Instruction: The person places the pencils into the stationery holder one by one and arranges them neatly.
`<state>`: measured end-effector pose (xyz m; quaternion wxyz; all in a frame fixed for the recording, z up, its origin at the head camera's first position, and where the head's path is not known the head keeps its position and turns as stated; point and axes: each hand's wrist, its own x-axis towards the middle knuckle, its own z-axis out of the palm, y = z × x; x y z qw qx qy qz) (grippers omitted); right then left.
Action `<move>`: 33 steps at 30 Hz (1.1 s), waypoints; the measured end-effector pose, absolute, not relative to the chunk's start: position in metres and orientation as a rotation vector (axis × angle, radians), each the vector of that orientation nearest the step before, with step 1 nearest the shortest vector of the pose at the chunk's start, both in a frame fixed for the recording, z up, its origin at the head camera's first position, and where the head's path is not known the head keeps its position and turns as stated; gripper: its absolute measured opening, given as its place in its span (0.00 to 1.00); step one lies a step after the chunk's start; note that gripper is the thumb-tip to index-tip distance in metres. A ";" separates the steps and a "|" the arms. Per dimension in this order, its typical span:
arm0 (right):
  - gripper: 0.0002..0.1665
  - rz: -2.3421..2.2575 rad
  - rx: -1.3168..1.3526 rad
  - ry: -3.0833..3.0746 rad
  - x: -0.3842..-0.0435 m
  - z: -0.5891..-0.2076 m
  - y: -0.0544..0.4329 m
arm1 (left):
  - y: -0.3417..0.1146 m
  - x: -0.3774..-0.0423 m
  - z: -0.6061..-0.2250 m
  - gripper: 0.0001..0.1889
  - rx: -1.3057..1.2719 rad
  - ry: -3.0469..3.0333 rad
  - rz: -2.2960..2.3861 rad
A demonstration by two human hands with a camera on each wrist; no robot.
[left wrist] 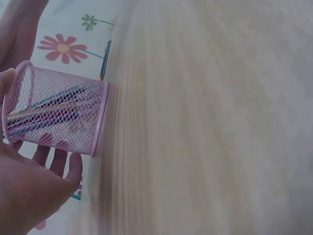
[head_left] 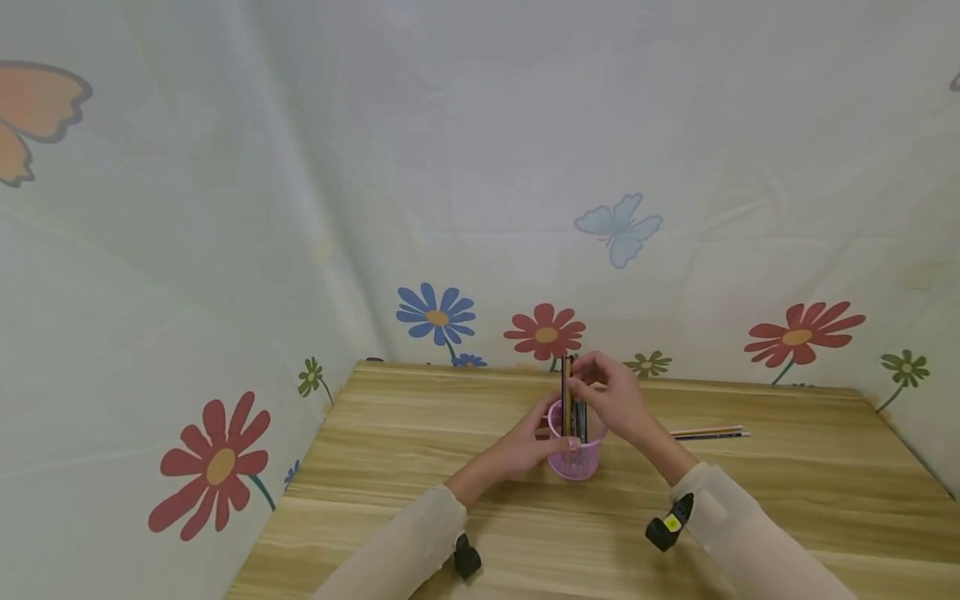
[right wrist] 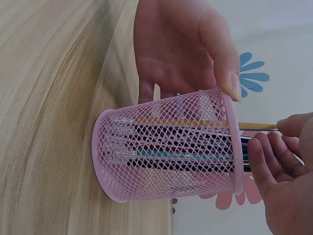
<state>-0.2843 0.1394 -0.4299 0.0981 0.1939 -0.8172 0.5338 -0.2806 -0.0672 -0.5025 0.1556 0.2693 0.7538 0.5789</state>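
Note:
A pink mesh pen cup point(head_left: 574, 467) stands upright on the wooden table with several pencils point(head_left: 566, 417) in it, their ends sticking out above the rim. My left hand point(head_left: 517, 446) holds the cup from its left side, the thumb over the rim and the fingers round the far wall. At the cup's mouth, my right hand point(head_left: 618, 400) pinches the top part of a yellow pencil point(right wrist: 261, 126); its other fingers curl beside the dark pencils. Through the mesh, clear pencil ends point(right wrist: 120, 142) show near the cup's base.
To the right of the cup, behind my right forearm, a few pencils point(head_left: 708, 433) lie flat on the table point(head_left: 420, 408). A pale curtain point(head_left: 480, 167) printed with flowers and butterflies stands along the table's back and left sides.

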 end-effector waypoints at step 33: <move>0.03 1.110 0.677 -2.698 -0.274 -0.471 0.246 | -0.066 -0.281 -0.504 0.39 0.741 2.162 1.686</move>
